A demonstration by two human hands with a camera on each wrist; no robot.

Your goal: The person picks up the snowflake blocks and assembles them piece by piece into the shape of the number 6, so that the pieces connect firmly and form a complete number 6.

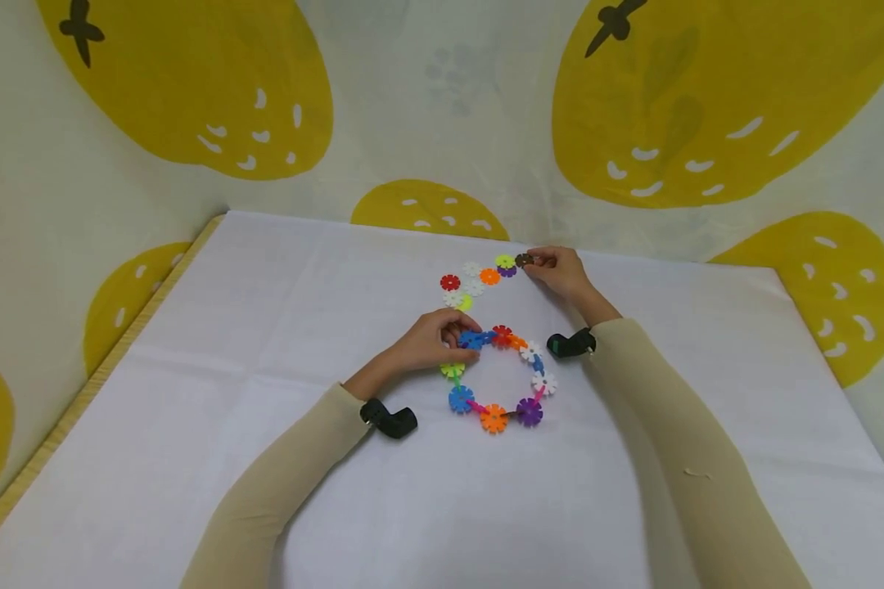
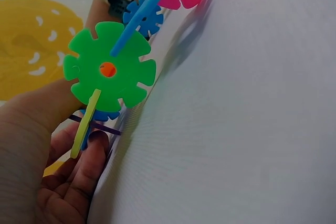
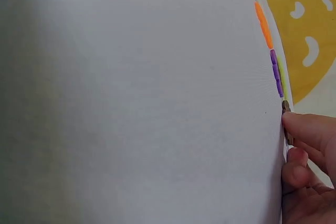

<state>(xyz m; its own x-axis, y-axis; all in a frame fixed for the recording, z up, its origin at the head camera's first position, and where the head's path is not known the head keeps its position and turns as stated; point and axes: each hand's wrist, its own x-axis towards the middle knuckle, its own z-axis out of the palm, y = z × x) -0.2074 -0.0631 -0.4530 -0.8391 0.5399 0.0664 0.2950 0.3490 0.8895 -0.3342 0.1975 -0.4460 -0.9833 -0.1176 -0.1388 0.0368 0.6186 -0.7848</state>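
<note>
A ring of interlocked, notched plastic snowflake discs (image 1: 493,419) in many colours lies on the white-covered table. At the ring's upper left, my left hand (image 1: 436,339) holds it by its blue discs, thumb and fingers on either side. A green disc (image 2: 109,85) of the ring hides part of that grip in the left wrist view. Farther back, my right hand (image 1: 562,274) pinches a brown snowflake disc (image 1: 523,260) between thumb and fingers. The right wrist view shows this brown disc (image 3: 287,121) edge-on, close to the tabletop.
Several loose discs lie behind the ring: a red disc (image 1: 450,282), white discs (image 1: 474,286), an orange disc (image 1: 489,276), and a yellow disc (image 1: 505,261) overlapping a purple one (image 1: 507,272). A patterned cloth (image 1: 442,123) hangs at the table's back edge.
</note>
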